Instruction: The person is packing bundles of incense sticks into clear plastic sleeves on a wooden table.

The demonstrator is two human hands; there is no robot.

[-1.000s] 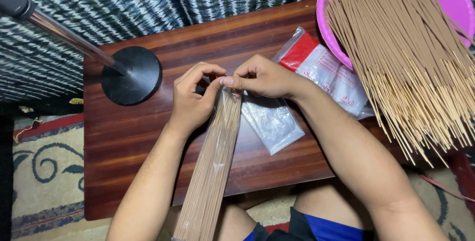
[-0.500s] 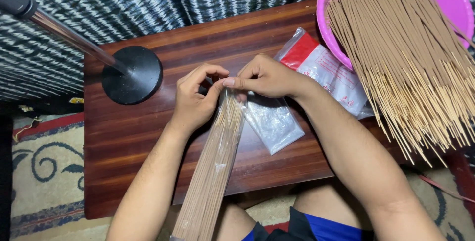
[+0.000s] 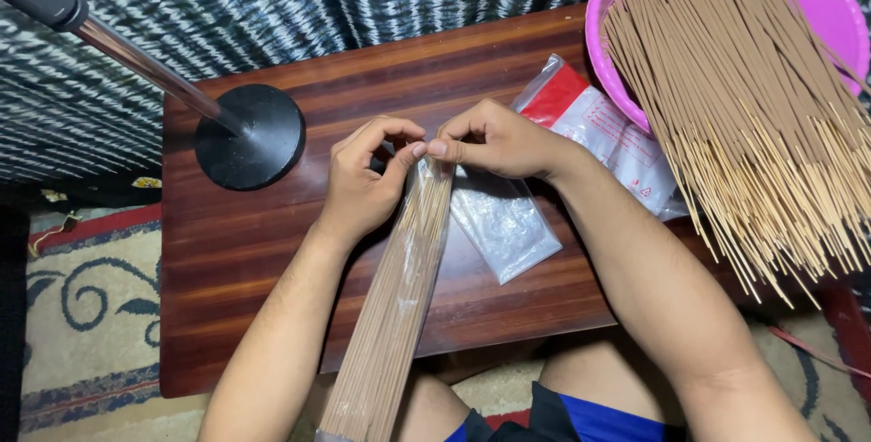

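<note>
I see even, bright light from above, soft shadows under the hands, mild sheen on the table, sharp focus.

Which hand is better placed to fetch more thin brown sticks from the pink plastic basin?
Probably the right hand: the pink plastic basin of thin brown sticks lies on its side. The left hand sits farther away, pinching the long clear packet of sticks.

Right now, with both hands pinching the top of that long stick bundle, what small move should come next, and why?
Probably fold or press the clear sleeve's open end shut. The left hand and right hand meet fingertip to fingertip at the far end of the bundle of thin sticks, which appears already sleeved in clear plastic, with empty bags lying beside it.
</note>
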